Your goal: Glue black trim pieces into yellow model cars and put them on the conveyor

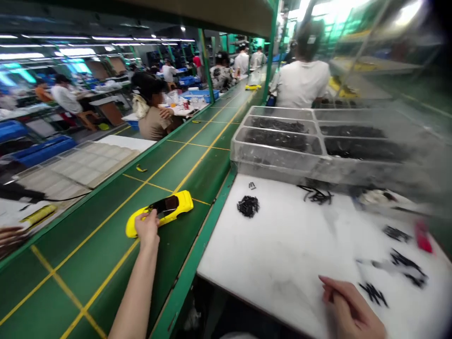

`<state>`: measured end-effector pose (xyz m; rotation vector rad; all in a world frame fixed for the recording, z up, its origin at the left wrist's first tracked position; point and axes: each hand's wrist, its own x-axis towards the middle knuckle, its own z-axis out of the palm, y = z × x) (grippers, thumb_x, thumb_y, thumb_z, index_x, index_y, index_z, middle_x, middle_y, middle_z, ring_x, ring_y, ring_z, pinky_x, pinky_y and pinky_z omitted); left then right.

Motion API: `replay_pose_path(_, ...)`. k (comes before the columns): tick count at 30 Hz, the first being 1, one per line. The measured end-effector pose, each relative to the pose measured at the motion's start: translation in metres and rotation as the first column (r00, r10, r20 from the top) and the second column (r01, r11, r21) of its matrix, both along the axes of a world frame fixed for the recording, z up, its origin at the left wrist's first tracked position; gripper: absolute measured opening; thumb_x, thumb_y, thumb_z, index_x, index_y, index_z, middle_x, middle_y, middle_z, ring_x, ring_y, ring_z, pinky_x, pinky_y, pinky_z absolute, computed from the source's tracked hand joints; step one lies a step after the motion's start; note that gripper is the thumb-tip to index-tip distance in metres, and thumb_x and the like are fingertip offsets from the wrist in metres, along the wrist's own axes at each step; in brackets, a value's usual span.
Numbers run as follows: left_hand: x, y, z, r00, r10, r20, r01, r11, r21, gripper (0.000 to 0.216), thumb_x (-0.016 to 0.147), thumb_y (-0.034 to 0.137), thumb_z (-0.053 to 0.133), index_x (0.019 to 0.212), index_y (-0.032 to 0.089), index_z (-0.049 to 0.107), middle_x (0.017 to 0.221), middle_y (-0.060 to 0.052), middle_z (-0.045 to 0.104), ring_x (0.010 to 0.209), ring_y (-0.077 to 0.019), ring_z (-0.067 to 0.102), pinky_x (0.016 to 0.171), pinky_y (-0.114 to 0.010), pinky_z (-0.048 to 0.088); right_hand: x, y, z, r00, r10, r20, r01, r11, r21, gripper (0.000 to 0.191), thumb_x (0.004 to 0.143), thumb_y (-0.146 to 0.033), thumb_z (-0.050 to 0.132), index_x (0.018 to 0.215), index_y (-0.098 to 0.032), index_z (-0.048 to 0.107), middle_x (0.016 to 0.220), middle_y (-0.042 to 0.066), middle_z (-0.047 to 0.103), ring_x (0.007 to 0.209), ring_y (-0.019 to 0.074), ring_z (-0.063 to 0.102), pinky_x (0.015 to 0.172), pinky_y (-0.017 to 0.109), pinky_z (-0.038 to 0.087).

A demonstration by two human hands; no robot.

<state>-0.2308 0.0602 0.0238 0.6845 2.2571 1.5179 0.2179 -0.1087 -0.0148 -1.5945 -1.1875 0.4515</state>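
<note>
My left hand (147, 228) reaches out over the green conveyor belt (106, 245) and grips the near end of a yellow toy car body (160, 211) with a dark windscreen. My right hand (348, 306) rests on the white worktable (282, 245) at the lower right, fingers loosely curled, holding nothing. Small black plastic parts (248, 205) lie in a pile on the table ahead of it, and more black pieces (406, 263) are scattered to the right.
Clear bins (278, 141) full of black parts stand at the back of the table. A red item (422, 237) lies far right. Another yellow car (253, 87) sits far down the belt. A person in white (303, 77) and other workers sit along the line.
</note>
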Motion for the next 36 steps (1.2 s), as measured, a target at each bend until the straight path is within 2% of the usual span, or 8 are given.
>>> replay_pose_path(5, 0.054, -0.004, 0.06, 0.969, -0.239, -0.053, 0.245, 0.951, 0.186, 0.03, 0.078, 0.022, 0.071, 0.087, 0.023, 0.043, 0.068, 0.009, 0.047, 0.047, -0.006, 0.043, 0.044, -0.019, 0.032, -0.013, -0.013, 0.016, 0.987, 0.015, -0.163, 0.0, 0.996, 0.094, 0.019, 0.091, -0.022, 0.054, 0.086, -0.023, 0.073, 0.064, 0.0, 0.058, 0.06, 0.0153, 0.056, 0.059, 0.028, 0.048)
replay_pose_path(9, 0.13, -0.001, 0.094, 0.787, -0.614, -0.069, 0.607, 0.749, 0.266, 0.035, 0.072, 0.028, 0.074, 0.087, 0.024, 0.043, 0.073, 0.007, 0.053, 0.055, -0.0076, 0.047, 0.049, -0.019, 0.035, -0.015, -0.018, 0.02, 0.973, 0.045, -0.227, -0.016, 0.992, 0.126, 0.022, 0.094, -0.02, 0.052, 0.089, -0.025, 0.074, 0.064, -0.001, 0.058, 0.061, 0.0138, 0.056, 0.06, 0.027, 0.047)
replay_pose_path(12, 0.203, 0.005, 0.084, 0.574, -0.818, 0.02, 0.797, 0.565, 0.213, 0.032, 0.07, 0.033, 0.07, 0.084, 0.022, 0.044, 0.069, 0.007, 0.056, 0.061, -0.0101, 0.054, 0.055, -0.02, 0.04, -0.007, -0.017, 0.018, 0.93, 0.085, -0.357, -0.041, 0.991, 0.128, 0.028, 0.097, -0.027, 0.045, 0.097, -0.025, 0.073, 0.07, 0.001, 0.061, 0.062, 0.0133, 0.056, 0.06, 0.028, 0.046)
replay_pose_path(16, 0.278, 0.001, 0.045, 0.239, -0.953, 0.188, 0.96, 0.261, 0.101, 0.027, 0.072, 0.037, 0.064, 0.079, 0.022, 0.042, 0.061, 0.008, 0.052, 0.056, -0.0113, 0.052, 0.053, -0.022, 0.04, 0.009, -0.004, 0.017, 0.924, 0.066, -0.377, -0.08, 0.997, -0.02, 0.039, 0.098, -0.041, 0.039, 0.119, -0.022, 0.066, 0.085, 0.005, 0.065, 0.062, 0.0138, 0.057, 0.058, 0.029, 0.047)
replay_pose_path(19, 0.296, -0.009, 0.022, 0.154, -0.962, 0.225, 0.984, 0.169, 0.048, 0.026, 0.074, 0.037, 0.064, 0.077, 0.022, 0.042, 0.058, 0.009, 0.046, 0.052, -0.0101, 0.046, 0.052, -0.022, 0.037, 0.017, 0.013, 0.021, 0.976, 0.045, -0.212, -0.097, 0.966, -0.241, 0.045, 0.097, -0.047, 0.04, 0.117, -0.016, 0.065, 0.083, 0.006, 0.065, 0.065, 0.0151, 0.06, 0.062, 0.029, 0.051)
replay_pose_path(25, 0.283, -0.017, 0.004, 0.174, -0.965, 0.196, 0.985, 0.173, -0.023, 0.027, 0.078, 0.038, 0.063, 0.083, 0.023, 0.042, 0.063, 0.009, 0.049, 0.055, -0.011, 0.047, 0.055, -0.023, 0.036, 0.01, 0.058, 0.028, 0.985, 0.166, -0.056, -0.174, 0.904, -0.39, 0.044, 0.097, -0.047, 0.038, 0.104, -0.018, 0.069, 0.082, 0.005, 0.069, 0.067, 0.0163, 0.064, 0.066, 0.029, 0.052)
replay_pose_path(30, 0.268, -0.019, 0.004, 0.188, -0.967, 0.173, 0.982, 0.186, -0.026, 0.025, 0.087, 0.042, 0.051, 0.102, 0.023, 0.042, 0.075, 0.004, 0.06, 0.052, -0.0112, 0.048, 0.051, -0.023, 0.037, 0.004, 0.089, 0.048, 0.953, 0.243, 0.182, -0.13, 0.869, -0.478, 0.019, 0.081, -0.034, 0.066, 0.094, -0.021, 0.071, 0.088, 0.005, 0.062, 0.064, 0.0171, 0.057, 0.065, 0.031, 0.044)
replay_pose_path(36, 0.242, -0.021, -0.003, 0.376, -0.925, 0.06, 0.927, 0.374, -0.033, 0.022, 0.091, 0.031, 0.039, 0.111, 0.023, 0.036, 0.105, -0.005, 0.058, 0.051, -0.007, 0.042, 0.053, -0.023, 0.038, 0.024, 0.102, 0.065, 0.911, 0.229, 0.342, -0.031, 0.867, -0.498, 0.027, 0.076, -0.009, 0.061, 0.1, -0.021, 0.066, 0.096, 0.005, 0.061, 0.07, 0.0174, 0.058, 0.064, 0.029, 0.039)
